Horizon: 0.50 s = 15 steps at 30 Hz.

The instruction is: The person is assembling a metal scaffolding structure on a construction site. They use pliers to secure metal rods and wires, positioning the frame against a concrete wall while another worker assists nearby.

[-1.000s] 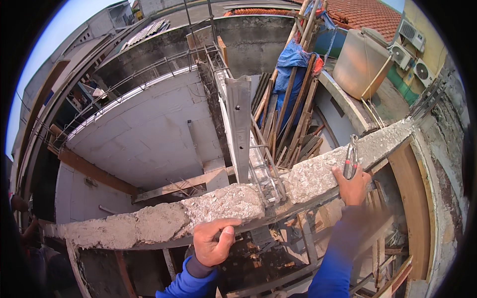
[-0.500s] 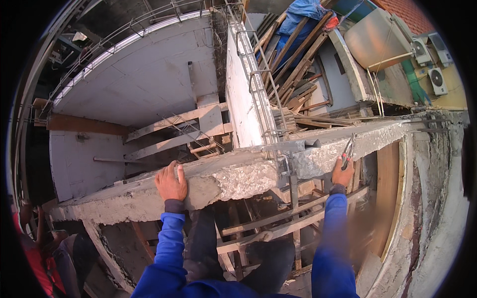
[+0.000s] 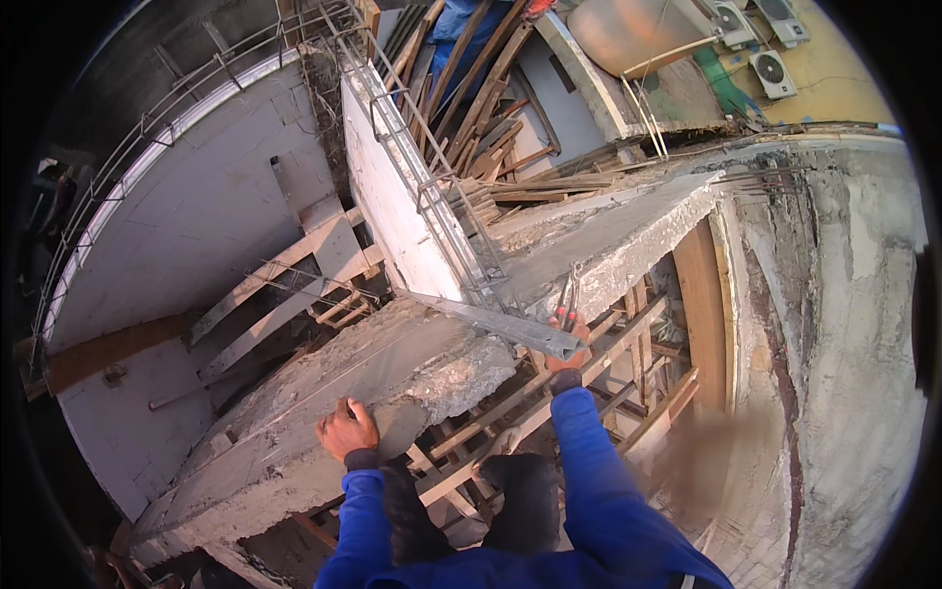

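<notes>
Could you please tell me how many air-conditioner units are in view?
3, all at the upper right: the left unit beside the tank, the right unit next to it, and the lower unit beneath them. Others may be hidden beyond the picture's edge.

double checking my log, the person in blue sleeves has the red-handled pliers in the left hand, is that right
Not quite: the head view shows the red-handled pliers in the right hand; the left hand is on the concrete beam. The sleeves are blue, as you say.
</notes>
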Tool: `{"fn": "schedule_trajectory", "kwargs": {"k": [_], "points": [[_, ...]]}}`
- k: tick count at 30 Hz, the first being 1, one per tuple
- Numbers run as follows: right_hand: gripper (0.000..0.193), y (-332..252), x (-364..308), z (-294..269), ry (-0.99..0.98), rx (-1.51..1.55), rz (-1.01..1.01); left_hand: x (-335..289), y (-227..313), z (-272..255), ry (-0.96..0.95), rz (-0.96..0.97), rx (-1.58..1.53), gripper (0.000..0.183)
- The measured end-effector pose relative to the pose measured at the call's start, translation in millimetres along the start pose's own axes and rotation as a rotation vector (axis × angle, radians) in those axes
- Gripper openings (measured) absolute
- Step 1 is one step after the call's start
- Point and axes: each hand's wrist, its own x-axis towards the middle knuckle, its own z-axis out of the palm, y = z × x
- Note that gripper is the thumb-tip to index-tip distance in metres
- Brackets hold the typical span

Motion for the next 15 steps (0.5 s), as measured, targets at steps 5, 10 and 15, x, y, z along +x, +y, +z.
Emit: {"fn": "schedule_trajectory", "kwargs": {"k": [5, 10, 15], "points": [[0.069, -8, -5, 14, -0.051, 0.051, 0.103, 1, 0, -3, -0.029, -0.007, 0.024, 0.026], [0.070, 19, 37, -40, -0.368, 0.004, 0.217, -4, 7, -4, -0.083, 0.027, -0.049, 0.028], [0.058, -1, 48, -96, -0.305, -0.122, 0.061, 4, 5, -16, -0.132, 0.000, -0.058, 0.025]]}}
